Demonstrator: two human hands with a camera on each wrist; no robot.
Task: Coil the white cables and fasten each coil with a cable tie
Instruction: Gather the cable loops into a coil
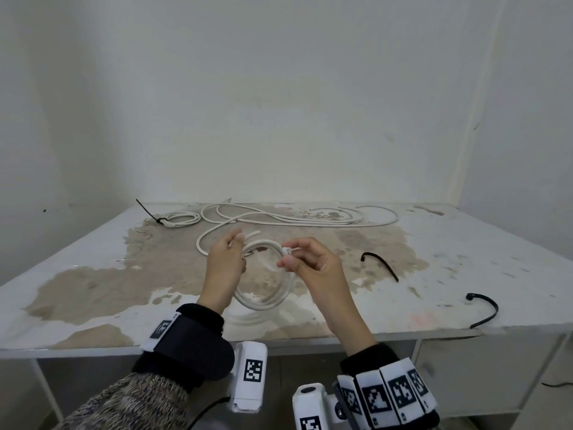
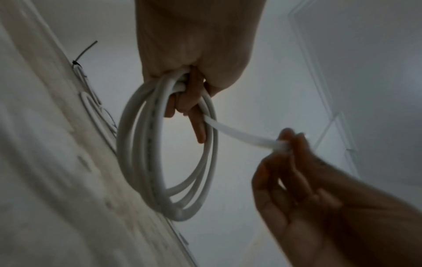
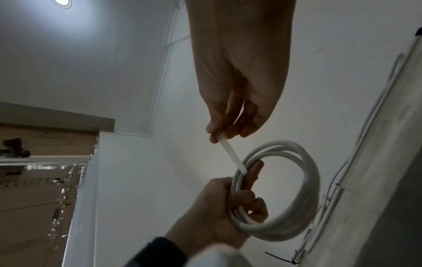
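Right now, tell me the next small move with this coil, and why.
Probably tuck the loose end into the coil. The left hand grips the loops, the right hand pinches that end, and no tie is on it yet; a black tie lies nearby.

The coil (image 1: 266, 293) at the centre of the head view is white, as is the loose cable (image 1: 297, 217) strung across the upper middle. The tied coil (image 1: 181, 218) at upper left is white too, cinched with a black cable tie (image 1: 145, 209). Two more black cable ties (image 1: 379, 263) (image 1: 485, 308) lie at the right. The table (image 1: 465, 243) is white with brown worn patches. Black-and-white square codes pattern the white wrist bands (image 1: 390, 394), and the sleeve (image 1: 133, 401) at lower left is speckled grey knit with a black cuff.
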